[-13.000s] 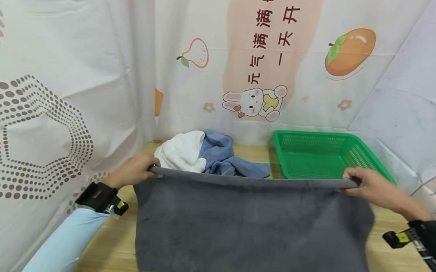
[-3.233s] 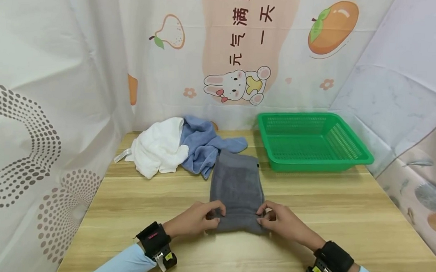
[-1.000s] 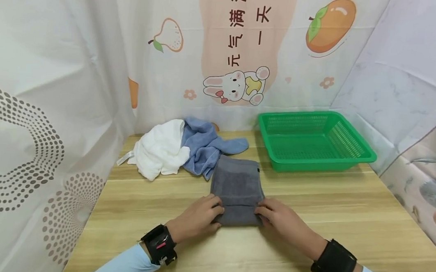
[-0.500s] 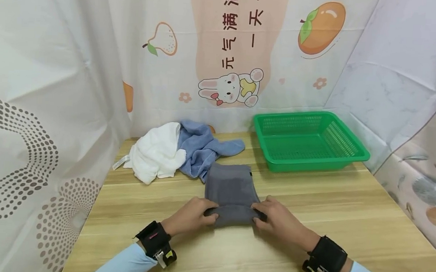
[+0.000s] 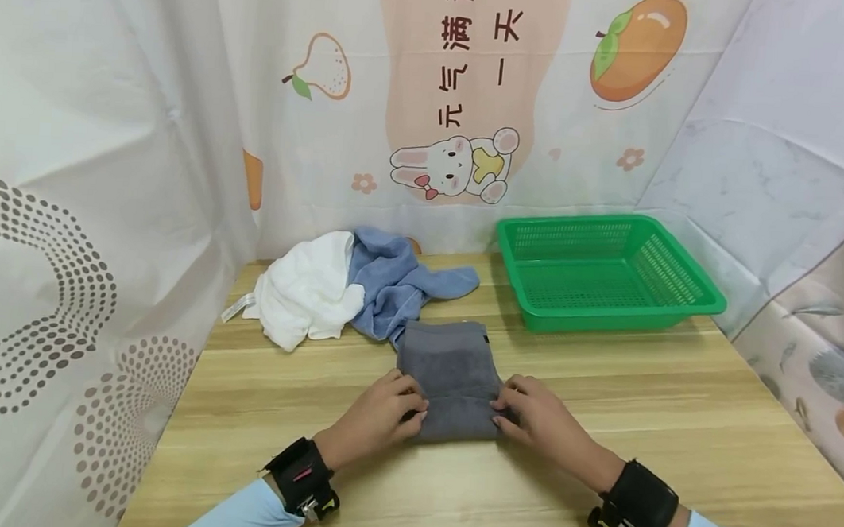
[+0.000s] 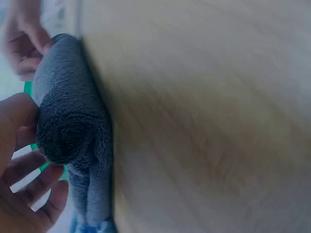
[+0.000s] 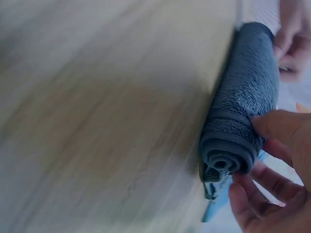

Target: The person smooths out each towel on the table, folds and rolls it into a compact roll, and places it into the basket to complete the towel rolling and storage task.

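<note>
A grey towel [image 5: 448, 364] lies on the wooden table as a narrow strip, its near end rolled up. From the side, the roll [image 6: 73, 102] shows a spiral end in the left wrist view. My left hand [image 5: 381, 415] holds the roll's left end between thumb and fingers. At the right end, my right hand [image 5: 543, 421] grips it the same way; in the right wrist view the thumb [image 7: 279, 125] presses the roll's side and the fingers curve round its end. A small dark tag [image 5: 486, 339] shows at the strip's far right edge.
Behind the strip lie a crumpled blue towel [image 5: 392, 286] and a crumpled white towel [image 5: 306, 289] with a label. A green plastic basket [image 5: 609, 315] stands at the back right of the wooden table [image 5: 637, 402]. Printed curtains [image 5: 313, 154] hang at the back and sides.
The grey towel, held up spread wide at first, now lies as a narrow strip with a rolled near end. Its flat part has grown shorter over the last seconds, both hands staying at the roll.
</note>
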{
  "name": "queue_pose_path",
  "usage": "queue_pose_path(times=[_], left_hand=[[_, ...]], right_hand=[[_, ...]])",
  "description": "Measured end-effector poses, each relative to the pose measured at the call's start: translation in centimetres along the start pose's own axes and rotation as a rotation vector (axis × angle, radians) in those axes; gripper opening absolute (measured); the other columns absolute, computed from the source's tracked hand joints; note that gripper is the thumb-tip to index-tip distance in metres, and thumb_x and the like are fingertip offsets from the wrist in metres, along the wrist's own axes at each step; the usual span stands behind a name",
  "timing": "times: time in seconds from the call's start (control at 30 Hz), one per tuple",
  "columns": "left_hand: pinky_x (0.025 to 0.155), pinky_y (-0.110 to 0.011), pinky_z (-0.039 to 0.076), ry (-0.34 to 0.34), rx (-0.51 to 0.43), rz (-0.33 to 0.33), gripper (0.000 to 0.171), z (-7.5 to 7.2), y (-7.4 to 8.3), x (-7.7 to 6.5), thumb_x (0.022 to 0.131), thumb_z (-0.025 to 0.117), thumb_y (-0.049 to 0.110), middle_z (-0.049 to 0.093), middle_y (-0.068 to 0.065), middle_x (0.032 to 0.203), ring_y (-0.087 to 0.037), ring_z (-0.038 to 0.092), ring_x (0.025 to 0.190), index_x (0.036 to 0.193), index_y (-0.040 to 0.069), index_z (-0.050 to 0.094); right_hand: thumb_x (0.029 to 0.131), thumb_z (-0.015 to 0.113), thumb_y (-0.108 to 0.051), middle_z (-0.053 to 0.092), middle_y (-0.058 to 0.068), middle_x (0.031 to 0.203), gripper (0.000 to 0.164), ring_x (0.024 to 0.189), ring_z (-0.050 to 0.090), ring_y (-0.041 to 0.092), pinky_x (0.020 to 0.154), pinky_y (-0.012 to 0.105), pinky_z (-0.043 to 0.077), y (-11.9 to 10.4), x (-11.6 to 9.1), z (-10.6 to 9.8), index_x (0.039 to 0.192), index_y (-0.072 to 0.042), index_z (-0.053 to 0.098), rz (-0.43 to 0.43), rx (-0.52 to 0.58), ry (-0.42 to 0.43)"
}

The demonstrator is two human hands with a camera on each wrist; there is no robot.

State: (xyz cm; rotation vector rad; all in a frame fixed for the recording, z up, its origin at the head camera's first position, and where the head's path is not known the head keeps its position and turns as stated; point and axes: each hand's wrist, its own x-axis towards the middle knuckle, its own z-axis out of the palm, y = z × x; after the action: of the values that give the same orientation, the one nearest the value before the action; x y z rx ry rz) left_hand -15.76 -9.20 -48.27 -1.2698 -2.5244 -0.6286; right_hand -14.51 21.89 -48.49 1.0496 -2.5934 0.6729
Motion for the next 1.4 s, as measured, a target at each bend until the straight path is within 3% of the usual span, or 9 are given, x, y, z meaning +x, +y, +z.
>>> queue_pose_path(times=[0.1,0.23,0.47,0.6,0.73,0.87,1.0,1.2,1.4], left_hand=[[0.08,-0.029,0.046,-0.038,0.117,0.081,0.019,-0.3,0.4,0.1,0.093,0.077,0.03,0.063,0.002,0.103,-0.015,0.051,0.09,0.1,0.013,0.077],[0.085,-0.031,0.047,-0.092,0.162,0.106,0.04,-0.5,0.7,0.0,0.084,0.086,0.041,0.06,0.0,0.108,-0.017,0.05,0.095,0.106,0.01,0.074],[0.086,-0.029,0.05,-0.086,0.119,0.074,0.033,-0.4,0.8,-0.2,0.088,0.083,0.026,0.064,-0.003,0.11,-0.016,0.056,0.099,0.113,0.005,0.074],[0.088,-0.028,0.052,-0.131,0.039,-0.026,0.034,-0.3,0.3,-0.1,0.094,0.075,0.025,0.068,-0.007,0.113,-0.017,0.06,0.103,0.119,0.002,0.073],[0.087,-0.029,0.053,-0.18,-0.137,-0.172,0.033,-0.5,-0.5,0.0,0.099,0.069,0.027,0.07,-0.004,0.113,-0.014,0.063,0.102,0.124,0.005,0.071],[0.072,-0.027,0.05,-0.189,-0.338,-0.296,0.027,-0.5,-1.1,0.0,0.105,0.062,0.032,0.068,0.006,0.09,-0.005,0.059,0.077,0.128,0.019,0.065],[0.063,-0.024,0.045,-0.162,-0.425,-0.338,0.019,-0.2,-1.6,0.0,0.107,0.057,0.034,0.065,0.012,0.081,-0.002,0.051,0.064,0.125,0.029,0.063],[0.081,-0.03,0.048,0.004,-0.184,-0.224,0.008,-0.1,-1.5,0.5,0.102,0.068,0.022,0.068,0.007,0.106,-0.011,0.057,0.092,0.107,0.021,0.074],[0.074,-0.032,0.047,0.088,0.04,-0.076,0.009,-0.2,-0.5,0.9,0.098,0.07,0.013,0.068,0.002,0.104,-0.017,0.058,0.094,0.105,0.015,0.075]], right_hand=[[0.076,0.089,-0.009,0.065,0.003,0.094,0.022,0.083,0.057,0.018,0.07,0.033,0.052,-0.4,-0.4,0.2,0.094,-0.008,0.076,-0.141,-0.18,0.069],[0.077,0.09,-0.022,0.068,0.009,0.103,0.044,0.09,0.058,0.022,0.079,0.039,0.052,-0.7,-1.0,0.2,0.11,0.002,0.075,-0.24,-0.294,0.036],[0.078,0.087,-0.011,0.068,0.008,0.105,0.042,0.094,0.056,0.019,0.08,0.034,0.053,0.0,-1.0,0.3,0.114,0.004,0.072,-0.203,-0.271,-0.034],[0.082,0.083,-0.014,0.07,0.002,0.097,0.034,0.084,0.05,0.013,0.072,0.031,0.05,0.9,-0.3,0.2,0.111,0.002,0.073,-0.1,-0.103,-0.074],[0.093,0.075,-0.017,0.066,-0.007,0.092,0.031,0.079,0.05,0.007,0.077,0.036,0.052,1.7,0.1,-0.5,0.119,0.0,0.073,0.05,0.148,-0.193],[0.099,0.071,-0.02,0.065,-0.009,0.086,0.031,0.074,0.056,0.007,0.067,0.029,0.049,2.6,0.3,-0.9,0.124,-0.004,0.065,0.225,0.47,-0.292],[0.102,0.067,-0.02,0.073,0.0,0.089,0.025,0.079,0.067,0.021,0.063,0.026,0.048,3.2,0.4,-0.9,0.12,-0.009,0.055,0.347,0.69,-0.32],[0.104,0.064,-0.028,0.071,0.003,0.085,0.018,0.074,0.062,0.027,0.059,0.025,0.042,2.9,0.9,-0.9,0.112,-0.014,0.056,0.413,0.686,-0.323],[0.104,0.063,-0.031,0.071,0.004,0.085,0.021,0.075,0.063,0.027,0.06,0.026,0.04,2.7,1.1,-0.9,0.115,-0.013,0.058,0.47,0.684,-0.324]])
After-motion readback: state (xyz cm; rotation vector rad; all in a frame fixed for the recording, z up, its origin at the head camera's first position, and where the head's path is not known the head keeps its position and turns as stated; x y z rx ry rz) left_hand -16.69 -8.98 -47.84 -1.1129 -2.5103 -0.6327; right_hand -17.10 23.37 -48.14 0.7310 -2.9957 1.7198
